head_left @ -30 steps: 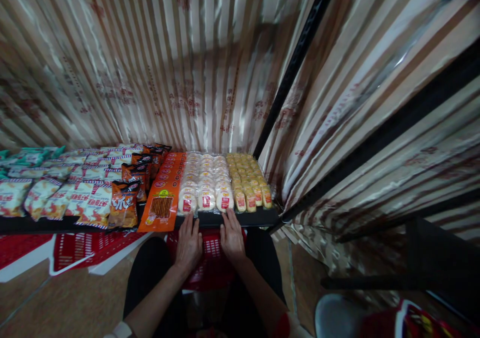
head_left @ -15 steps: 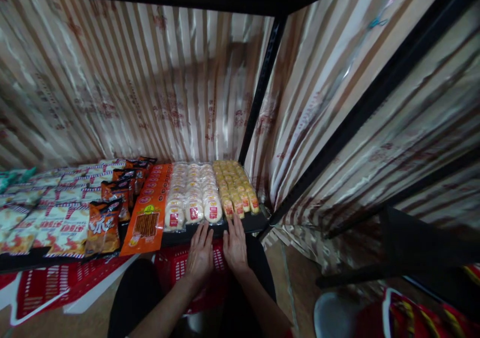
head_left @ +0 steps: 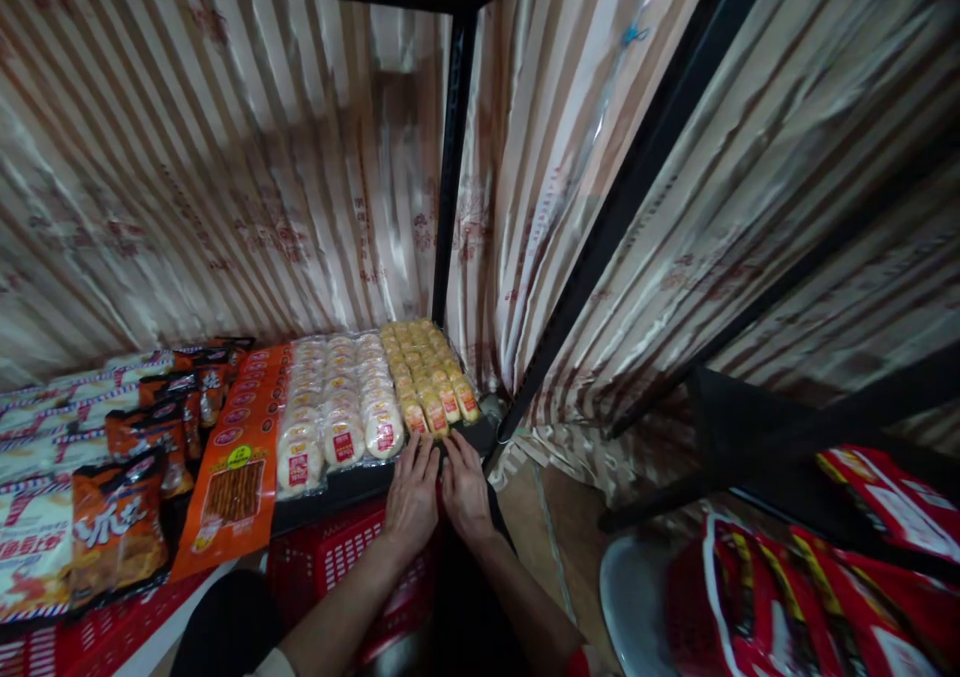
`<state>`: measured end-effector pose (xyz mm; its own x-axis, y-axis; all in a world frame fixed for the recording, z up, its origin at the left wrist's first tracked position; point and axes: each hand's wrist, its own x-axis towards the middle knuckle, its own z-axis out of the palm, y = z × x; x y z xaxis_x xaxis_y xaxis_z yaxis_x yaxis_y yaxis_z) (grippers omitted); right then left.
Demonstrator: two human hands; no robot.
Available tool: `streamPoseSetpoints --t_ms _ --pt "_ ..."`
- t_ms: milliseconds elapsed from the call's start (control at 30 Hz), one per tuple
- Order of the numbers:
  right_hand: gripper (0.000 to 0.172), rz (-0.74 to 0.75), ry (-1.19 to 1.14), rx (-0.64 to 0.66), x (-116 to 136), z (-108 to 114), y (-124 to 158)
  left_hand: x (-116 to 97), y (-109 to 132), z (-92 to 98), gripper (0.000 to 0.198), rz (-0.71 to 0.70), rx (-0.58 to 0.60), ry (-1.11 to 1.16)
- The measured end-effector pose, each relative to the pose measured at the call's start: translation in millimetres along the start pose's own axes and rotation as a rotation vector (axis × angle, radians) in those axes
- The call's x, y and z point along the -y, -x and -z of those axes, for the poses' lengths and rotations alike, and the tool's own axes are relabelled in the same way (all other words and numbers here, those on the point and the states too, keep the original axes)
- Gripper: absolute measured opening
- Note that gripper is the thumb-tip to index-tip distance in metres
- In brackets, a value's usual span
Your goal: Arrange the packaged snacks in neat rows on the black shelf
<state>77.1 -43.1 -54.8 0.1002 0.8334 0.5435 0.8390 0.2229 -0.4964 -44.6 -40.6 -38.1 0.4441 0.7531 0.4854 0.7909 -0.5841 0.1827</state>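
Note:
My left hand [head_left: 412, 492] lies with outstretched fingers at the front edge of the black shelf [head_left: 330, 500]. Its fingertips are at the front of the yellow-wrapped snack packs [head_left: 427, 377], which stand in several tight rows. Beside it my right hand [head_left: 466, 484] also reaches forward with straight fingers, its tips close to the same packs. Neither hand holds anything that I can see. Just left of the yellow packs are rows of round white crackers in clear wrappers [head_left: 343, 407]. An orange bag of stick snacks [head_left: 236, 467] lies further left.
Orange-brown snack bags [head_left: 120, 527] and white snack bags [head_left: 34, 527] fill the shelf's left part. A red basket [head_left: 352, 557] is below the shelf edge. Black posts [head_left: 453, 177] stand before striped curtains [head_left: 300, 157]. At lower right are red packets [head_left: 817, 597] and a grey-white stool [head_left: 637, 607].
The view has turned to the right, so the shelf goods appear further left. My left hand has shifted from the white crackers to the yellow packs, and my hands are closer together.

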Motion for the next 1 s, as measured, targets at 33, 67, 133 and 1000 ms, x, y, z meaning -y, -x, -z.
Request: streamPoseSetpoints --t_ms 33,67,133,1000 --pt "0.039 -0.004 0.005 0.001 -1 0 0 0 0 -1.5 0.043 -0.011 0.011 -0.014" --pt "0.039 -0.010 0.009 0.004 -1 0 -1 1 -1 -2.8 0.042 -0.018 0.022 -0.027" --pt "0.039 -0.015 0.008 0.005 -1 -1 -2 3 -2 -4.6 0.043 -0.029 0.038 -0.050" --pt "0.052 -0.164 -0.027 -0.047 -44 -23 -43 6 -20 -9.2 0.054 -0.051 0.073 -0.054"
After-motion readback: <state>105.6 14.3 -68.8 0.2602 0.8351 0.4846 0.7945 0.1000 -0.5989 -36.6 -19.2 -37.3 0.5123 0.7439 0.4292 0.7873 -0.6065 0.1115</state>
